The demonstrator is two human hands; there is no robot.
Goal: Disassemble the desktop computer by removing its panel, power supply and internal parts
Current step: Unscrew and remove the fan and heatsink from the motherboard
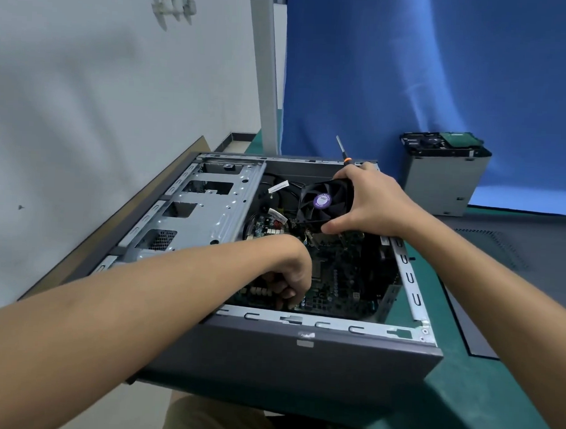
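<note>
Green bench (pixel 429 399): right hand (pixel 373 202) grips fan (pixel 321 203); left hand (pixel 290 273) curled over motherboard (pixel 340 281).

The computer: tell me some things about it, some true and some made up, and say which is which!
1. The right hand holds a fan. True.
2. The fan's sticker is green. False: it is purple.
3. The case is closed. False: it is open on top and the board shows inside.
4. The left hand reaches into the case. True.
5. The screwdriver lies on the table. False: it is in the right hand, together with the fan.
</note>
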